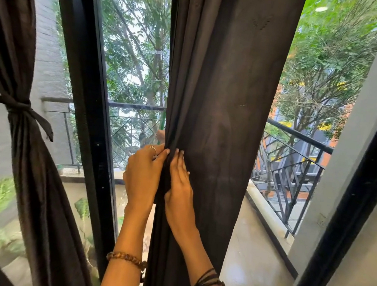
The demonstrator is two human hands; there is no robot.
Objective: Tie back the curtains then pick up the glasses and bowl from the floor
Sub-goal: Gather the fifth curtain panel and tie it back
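A dark brown curtain (223, 100) hangs in front of me in the middle of the glass doors, gathered at waist height. My left hand (142, 175) pinches the curtain's left edge with its fingers curled into the folds. Just to its right, my right hand (180, 185) lies against the fabric with straight fingers and the thumb tucked into a fold. A second dark curtain (28, 163) at the left is bound with a knotted fabric tie (18, 106). No glasses or bowl are in view.
A black door frame post (89, 122) stands between the two curtains. Behind the glass lies a balcony with a black metal railing (295, 163) and trees. A pale wall and black frame (362, 181) close off the right side.
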